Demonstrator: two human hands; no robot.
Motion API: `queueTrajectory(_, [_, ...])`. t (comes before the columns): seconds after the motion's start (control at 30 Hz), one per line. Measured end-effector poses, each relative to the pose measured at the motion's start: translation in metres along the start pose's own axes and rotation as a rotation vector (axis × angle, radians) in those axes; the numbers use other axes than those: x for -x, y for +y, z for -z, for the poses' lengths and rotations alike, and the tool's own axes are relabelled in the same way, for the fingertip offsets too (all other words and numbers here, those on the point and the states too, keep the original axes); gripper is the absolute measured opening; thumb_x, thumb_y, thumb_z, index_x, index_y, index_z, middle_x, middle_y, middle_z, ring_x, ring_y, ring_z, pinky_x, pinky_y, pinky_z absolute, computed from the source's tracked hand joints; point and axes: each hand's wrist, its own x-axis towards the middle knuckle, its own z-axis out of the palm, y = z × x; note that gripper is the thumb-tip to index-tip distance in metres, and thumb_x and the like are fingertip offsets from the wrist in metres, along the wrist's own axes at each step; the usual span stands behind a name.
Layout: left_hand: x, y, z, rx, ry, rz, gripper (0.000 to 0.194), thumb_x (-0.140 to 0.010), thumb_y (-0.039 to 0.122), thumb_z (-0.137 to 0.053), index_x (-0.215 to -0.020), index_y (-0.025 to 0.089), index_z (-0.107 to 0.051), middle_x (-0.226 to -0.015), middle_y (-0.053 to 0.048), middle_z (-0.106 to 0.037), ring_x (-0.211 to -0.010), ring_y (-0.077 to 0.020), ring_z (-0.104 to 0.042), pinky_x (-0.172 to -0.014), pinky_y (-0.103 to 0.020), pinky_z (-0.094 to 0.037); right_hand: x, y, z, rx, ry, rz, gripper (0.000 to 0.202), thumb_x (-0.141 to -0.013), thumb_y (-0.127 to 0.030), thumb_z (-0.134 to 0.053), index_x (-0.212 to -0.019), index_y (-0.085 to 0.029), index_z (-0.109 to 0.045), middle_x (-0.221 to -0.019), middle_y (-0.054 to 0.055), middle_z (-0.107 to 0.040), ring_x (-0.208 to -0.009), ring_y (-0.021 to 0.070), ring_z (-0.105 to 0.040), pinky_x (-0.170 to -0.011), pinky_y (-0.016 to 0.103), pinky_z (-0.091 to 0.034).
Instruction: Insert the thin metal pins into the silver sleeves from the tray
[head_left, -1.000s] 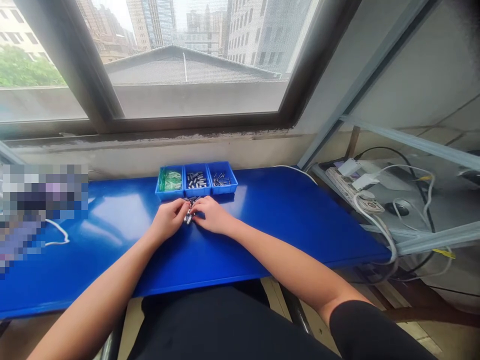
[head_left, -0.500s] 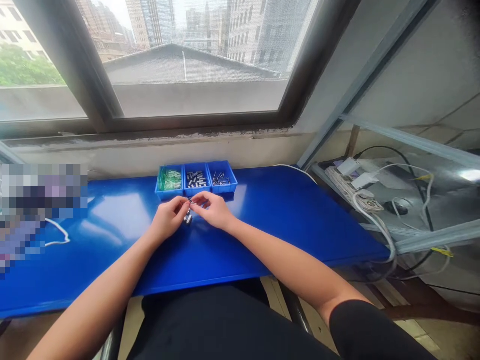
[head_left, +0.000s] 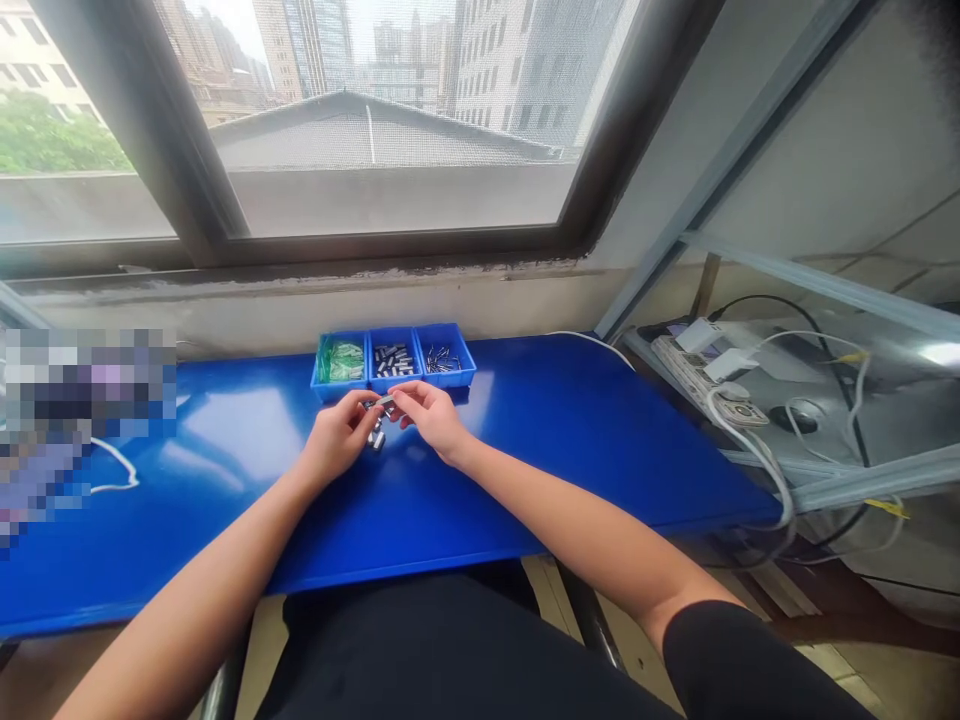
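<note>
Observed left grip (head_left: 337,432) pinching small grey piece (head_left: 385,401) between fingertips; saw loose pieces (head_left: 376,439) just below grip, on table (head_left: 390,510), and blue bins (head_left: 384,384) just beyond; at right, saw right grip (head_left: 436,420) pinching same piece's other end.

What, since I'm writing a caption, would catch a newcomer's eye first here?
Probably the vivid blue table, spread out below a large window. Near its middle, the left hand and right hand meet at a small grey piece, just in front of three blue bins in a row.
</note>
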Motion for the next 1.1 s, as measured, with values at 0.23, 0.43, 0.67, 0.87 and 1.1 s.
queueTrajectory(0.23, [-0.0001, 0.0003, 0.002, -0.039, -0.004, 0.005, 0.034, -0.092, 0.043, -0.044, -0.088, 0.016, -0.064, -0.063, 0.001, -0.06, -0.053, -0.0098, -0.048, -0.053, -0.021, -0.038, 0.0014, 0.004, 0.0014, 0.09, -0.068, 0.046, 0.033, -0.068, -0.038, -0.074, -0.092, -0.017, -0.065, -0.071, 0.0, -0.066, -0.062, 0.0111, -0.058, -0.058, 0.025, -0.046])
queueTrajectory(0.43, [0.0002, 0.0022, 0.0017, 0.019, -0.026, 0.009, 0.029, -0.091, 0.04, -0.048, -0.1, 0.017, -0.062, -0.058, 0.004, -0.053, -0.05, -0.0086, -0.045, -0.052, -0.02, -0.037, -0.0001, 0.0052, 0.0008, 0.09, -0.024, 0.039, 0.032, -0.066, -0.039, -0.075, -0.087, -0.017, -0.065, -0.071, 0.001, -0.066, -0.06, 0.011, -0.056, -0.055, 0.025, -0.046])
queueTrajectory(0.67, [-0.0001, 0.0003, -0.0004, 0.048, 0.01, -0.028, 0.027, -0.088, 0.038, -0.056, -0.104, 0.017, -0.06, -0.053, 0.007, -0.045, -0.046, -0.0074, -0.04, -0.05, -0.019, -0.035, 0.0001, 0.0033, 0.0003, 0.073, -0.01, 0.016, 0.032, -0.067, -0.04, -0.075, -0.086, -0.016, -0.065, -0.071, 0.002, -0.066, -0.06, 0.0114, -0.056, -0.053, 0.025, -0.045])
queueTrajectory(0.87, [-0.0002, -0.0005, 0.001, -0.003, -0.001, -0.007, 0.03, -0.091, 0.041, -0.048, -0.089, 0.016, -0.063, -0.059, 0.003, -0.056, -0.05, -0.0088, -0.046, -0.051, -0.02, -0.037, 0.0005, 0.0059, 0.0004, 0.084, -0.045, 0.014, 0.032, -0.068, -0.042, -0.074, -0.085, -0.017, -0.065, -0.072, 0.002, -0.066, -0.062, 0.0116, -0.056, -0.054, 0.025, -0.045])
queueTrajectory(1.1, [0.0006, -0.0005, 0.0005, 0.029, -0.002, -0.008, 0.027, -0.089, 0.041, -0.053, -0.101, 0.017, -0.061, -0.055, 0.006, -0.051, -0.048, -0.0084, -0.043, -0.05, -0.02, -0.036, 0.0008, 0.0034, 0.0, 0.07, -0.032, 0.017, 0.032, -0.068, -0.042, -0.074, -0.085, -0.017, -0.065, -0.074, 0.003, -0.067, -0.063, 0.0119, -0.057, -0.054, 0.025, -0.045])
